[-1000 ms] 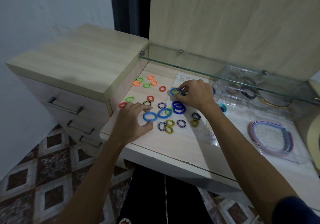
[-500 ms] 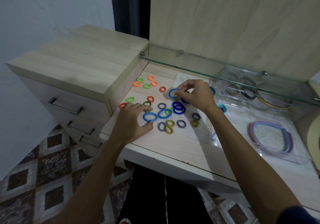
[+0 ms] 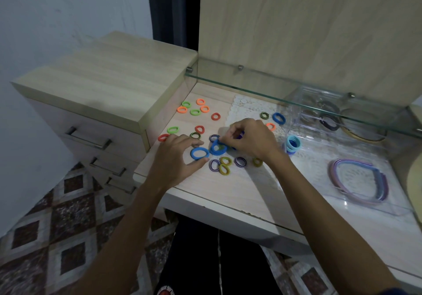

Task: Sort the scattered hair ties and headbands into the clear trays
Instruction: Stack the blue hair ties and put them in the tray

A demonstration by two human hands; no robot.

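Several hair ties in orange, green, blue, olive and striped colours lie scattered on the wooden tabletop. My left hand has thumb and forefinger pinched round a light blue hair tie lying on the table. My right hand pinches a blue hair tie at its fingertips, with dark blue ties partly hidden under its curled fingers. A stack of light blue ties stands in a clear tray just right of that hand. Pastel headbands lie in a clear tray at the right.
A glass shelf hangs over the back of the table, with another clear tray of dark headbands beneath it. A drawer cabinet stands against the table's left side. A white lace doily lies under the trays.
My right hand has come forward and left with a blue tie, down onto the blue ties in the middle, uncovering ties on the doily. My left hand has stayed on the light blue tie.
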